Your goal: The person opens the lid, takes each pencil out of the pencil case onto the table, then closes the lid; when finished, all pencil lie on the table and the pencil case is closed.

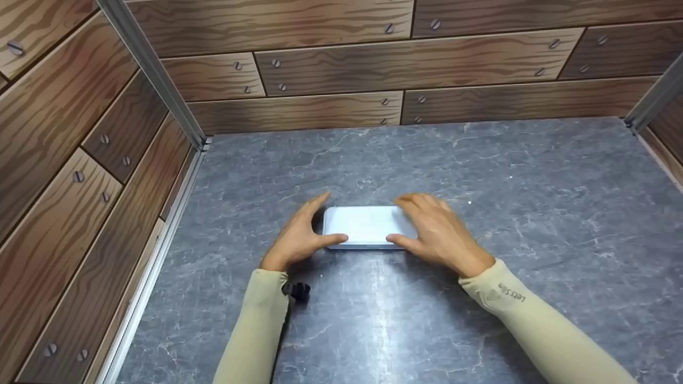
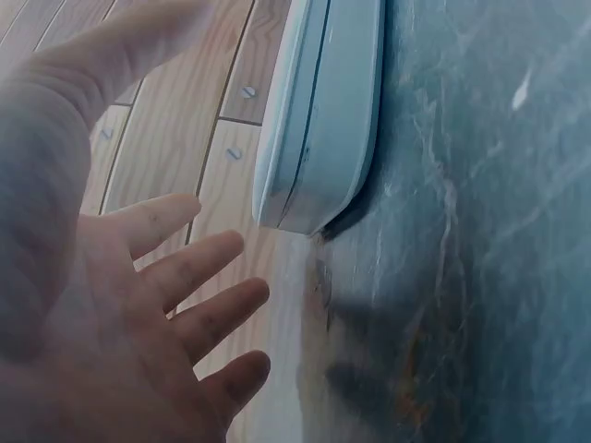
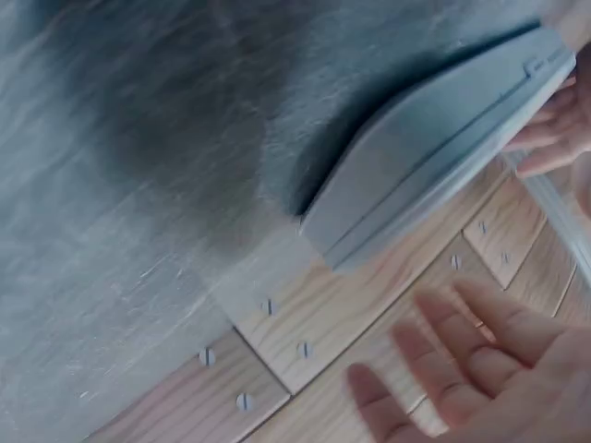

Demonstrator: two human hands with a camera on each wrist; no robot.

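A pale blue, flat rectangular case with rounded corners lies on the grey marbled surface. A seam runs along the side of the case in the left wrist view. My left hand is at its left end, thumb over the near edge, fingers spread and relaxed. At the right end is my right hand, its thumb and fingertips overlapping the case from above. Both wrist views show a gap between the fingers and the case; whether a thumb touches it cannot be told. The case's contents are hidden.
Wood-plank-patterned walls stand behind and at both sides of the marbled surface. Grey metal posts mark the corners. A small black device sits by the left wrist, beside the pale sleeve.
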